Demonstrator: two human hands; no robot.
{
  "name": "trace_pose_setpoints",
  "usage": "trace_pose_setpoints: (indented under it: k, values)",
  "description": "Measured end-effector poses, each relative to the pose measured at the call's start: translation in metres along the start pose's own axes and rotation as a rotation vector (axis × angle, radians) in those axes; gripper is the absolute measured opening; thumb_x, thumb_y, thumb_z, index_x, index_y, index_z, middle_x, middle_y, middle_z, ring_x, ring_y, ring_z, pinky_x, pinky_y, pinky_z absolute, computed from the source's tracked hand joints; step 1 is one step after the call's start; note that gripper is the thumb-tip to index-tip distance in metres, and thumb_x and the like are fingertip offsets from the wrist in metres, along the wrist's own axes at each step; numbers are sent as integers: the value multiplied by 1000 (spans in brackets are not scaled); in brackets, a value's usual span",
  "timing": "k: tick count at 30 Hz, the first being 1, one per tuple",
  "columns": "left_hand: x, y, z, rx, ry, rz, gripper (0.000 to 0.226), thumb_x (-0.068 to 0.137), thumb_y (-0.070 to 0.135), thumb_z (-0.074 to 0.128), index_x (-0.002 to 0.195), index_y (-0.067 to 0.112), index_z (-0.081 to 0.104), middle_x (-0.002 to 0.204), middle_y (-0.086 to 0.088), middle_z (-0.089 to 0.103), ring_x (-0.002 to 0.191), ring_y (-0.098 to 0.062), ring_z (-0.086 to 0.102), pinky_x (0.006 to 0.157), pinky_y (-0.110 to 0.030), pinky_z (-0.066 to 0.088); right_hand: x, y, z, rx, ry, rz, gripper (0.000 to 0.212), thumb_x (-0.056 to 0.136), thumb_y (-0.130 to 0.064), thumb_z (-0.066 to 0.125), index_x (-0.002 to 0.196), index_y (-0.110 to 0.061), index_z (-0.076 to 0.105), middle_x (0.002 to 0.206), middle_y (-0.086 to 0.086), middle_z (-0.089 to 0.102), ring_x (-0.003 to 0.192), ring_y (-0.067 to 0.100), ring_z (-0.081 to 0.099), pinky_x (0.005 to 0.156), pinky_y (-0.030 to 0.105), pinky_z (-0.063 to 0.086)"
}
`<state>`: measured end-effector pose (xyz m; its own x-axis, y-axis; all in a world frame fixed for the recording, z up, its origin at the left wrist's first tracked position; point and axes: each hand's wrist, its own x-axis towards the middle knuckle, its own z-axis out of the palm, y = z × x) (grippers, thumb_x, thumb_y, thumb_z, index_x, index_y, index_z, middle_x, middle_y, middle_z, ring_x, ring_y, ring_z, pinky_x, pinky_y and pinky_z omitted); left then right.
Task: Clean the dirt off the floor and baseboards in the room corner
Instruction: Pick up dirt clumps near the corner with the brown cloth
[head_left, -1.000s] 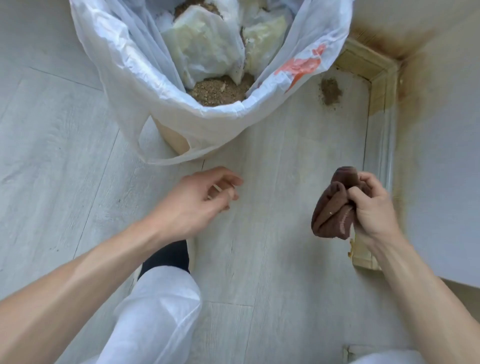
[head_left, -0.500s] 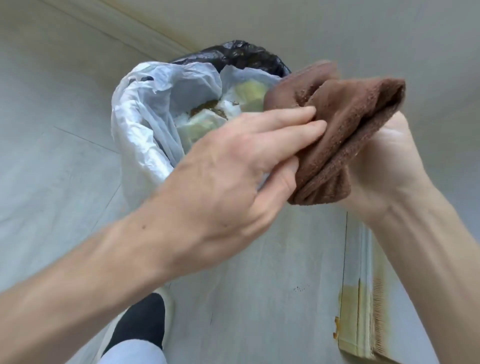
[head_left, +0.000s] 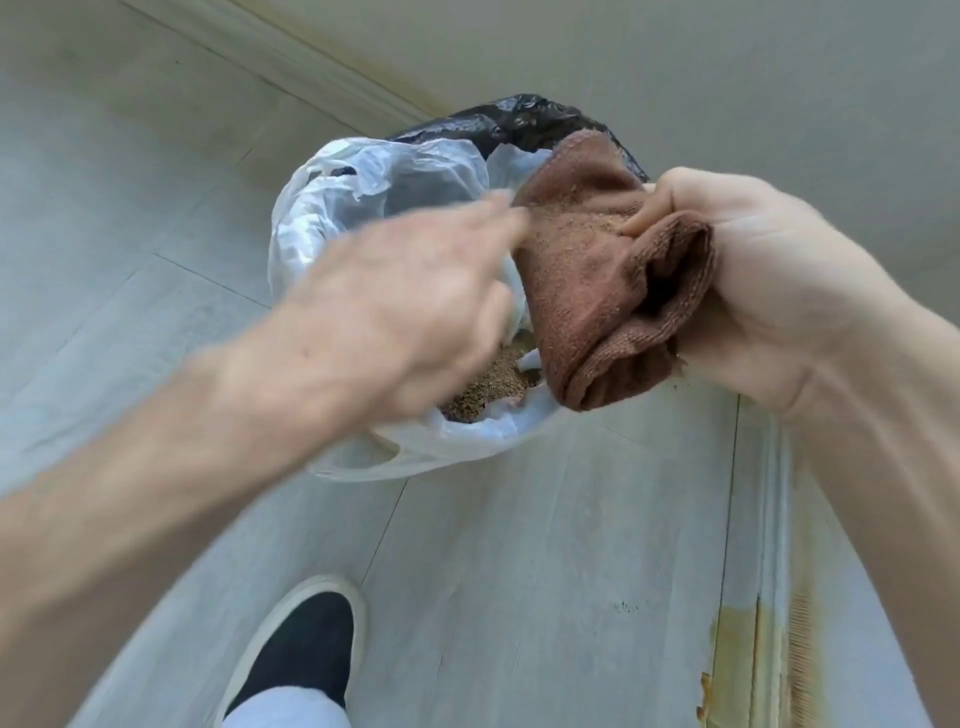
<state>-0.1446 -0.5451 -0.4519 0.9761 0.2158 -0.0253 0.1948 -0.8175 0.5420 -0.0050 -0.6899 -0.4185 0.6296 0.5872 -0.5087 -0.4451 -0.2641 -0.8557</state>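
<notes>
My right hand (head_left: 769, 291) grips a folded brown cloth (head_left: 597, 291) dusted with sandy dirt and holds it above a bin lined with a white plastic bag (head_left: 363, 208). Brown dirt (head_left: 488, 389) lies inside the bag. My left hand (head_left: 400, 312) is blurred by motion, with its fingers extended toward the cloth's left edge; whether they touch it is unclear. The baseboard (head_left: 769, 623) on the right carries yellow-brown stains low down.
A black bag (head_left: 519, 122) shows behind the white one. My black slip-on shoe (head_left: 306, 644) stands on the pale plank floor (head_left: 545, 571) below the bin. Walls meet at the far corner behind the bin, with a stained baseboard (head_left: 291, 57) along the back.
The hands rose from the floor to above the bin. My left hand has slid off the cloth to its left side, exposing the dirt on the cloth.
</notes>
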Motion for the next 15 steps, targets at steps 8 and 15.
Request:
trace_pose_setpoints:
  k: [8, 15]
  values:
    - [8, 6, 6, 69, -13, 72, 77, 92, 9, 28, 164, 32, 10, 171, 10, 12, 156, -10, 16, 128, -32, 17, 1, -3, -7, 61, -72, 14, 49, 67, -6, 51, 116, -8, 48, 107, 14, 44, 87, 27, 50, 77, 37, 46]
    - [10, 7, 1, 108, 81, 115, 80, 90, 6, 35, 164, 30, 16, 170, 8, 20, 155, -15, 23, 125, -38, 26, -7, -1, -16, 15, 42, -33, 45, 65, -6, 54, 110, -8, 51, 102, 14, 46, 83, 25, 51, 71, 36, 46]
